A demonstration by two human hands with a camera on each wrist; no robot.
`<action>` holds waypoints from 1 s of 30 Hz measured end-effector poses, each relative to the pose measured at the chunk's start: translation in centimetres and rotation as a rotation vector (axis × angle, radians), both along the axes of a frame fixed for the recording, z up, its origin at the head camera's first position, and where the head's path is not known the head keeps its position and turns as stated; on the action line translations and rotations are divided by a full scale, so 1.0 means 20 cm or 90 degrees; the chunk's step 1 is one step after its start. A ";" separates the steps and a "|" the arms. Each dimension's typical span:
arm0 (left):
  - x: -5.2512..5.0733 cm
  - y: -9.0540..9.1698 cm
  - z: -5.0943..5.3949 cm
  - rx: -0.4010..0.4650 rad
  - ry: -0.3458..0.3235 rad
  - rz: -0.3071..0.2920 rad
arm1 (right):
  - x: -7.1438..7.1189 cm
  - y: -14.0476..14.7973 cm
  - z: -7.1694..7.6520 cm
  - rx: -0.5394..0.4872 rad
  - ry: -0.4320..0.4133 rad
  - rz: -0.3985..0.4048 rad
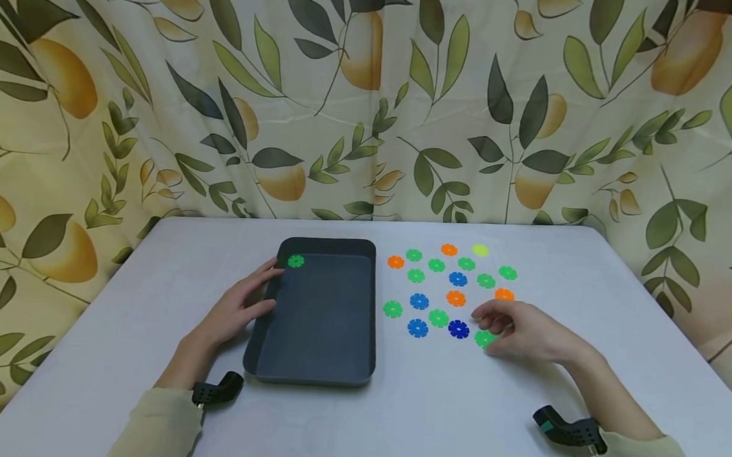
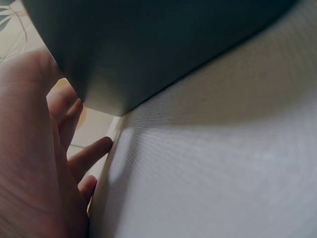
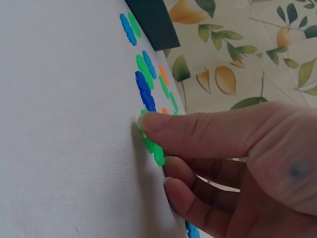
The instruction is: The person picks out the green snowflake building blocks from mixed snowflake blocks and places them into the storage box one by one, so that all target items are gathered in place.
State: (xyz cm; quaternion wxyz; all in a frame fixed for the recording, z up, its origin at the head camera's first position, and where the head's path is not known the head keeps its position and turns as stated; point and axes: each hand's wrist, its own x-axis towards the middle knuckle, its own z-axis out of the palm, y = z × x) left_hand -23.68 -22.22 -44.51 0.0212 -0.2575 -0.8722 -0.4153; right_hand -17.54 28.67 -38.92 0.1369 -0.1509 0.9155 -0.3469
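In the head view, my left hand point(image 1: 235, 311) touches the left rim of a dark grey tray point(image 1: 314, 381), its fingers extended. A green notched disc point(image 1: 296, 261) lies in the tray's far left corner. My right hand point(image 1: 528, 331) hovers low over the right side of the scattered discs, fingers loosely curved. Its thumb is at a green disc point(image 1: 484, 339), which the right wrist view shows partly hidden behind the thumb; I cannot tell whether they touch. A dark blue disc point(image 1: 458, 329) and an orange disc point(image 1: 505, 294) lie close by.
Several green, blue, orange and yellow discs lie flat to the right of the tray, among them a yellow disc point(image 1: 480, 250) at the back. A white cloth point(image 1: 405, 424) covers the table. Behind stands a leaf-and-fruit patterned curtain point(image 1: 358, 131).
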 end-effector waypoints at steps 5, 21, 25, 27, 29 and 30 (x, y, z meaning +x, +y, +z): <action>0.00 0.00 0.00 -0.006 -0.003 0.006 | 0.00 -0.01 -0.01 0.010 0.008 0.001; -0.01 0.00 0.00 0.000 0.005 -0.001 | 0.00 -0.01 0.00 0.030 0.023 0.025; -0.01 -0.01 0.00 -0.001 0.010 -0.003 | 0.00 -0.01 0.01 0.035 0.011 0.029; -0.01 -0.01 0.00 -0.001 0.011 -0.006 | 0.00 0.00 0.01 0.033 0.003 0.029; -0.01 -0.01 0.00 -0.001 0.011 -0.007 | 0.00 0.00 0.01 0.029 -0.001 0.034; -0.01 -0.01 0.00 -0.002 0.010 -0.006 | 0.00 0.00 0.01 0.027 -0.001 0.036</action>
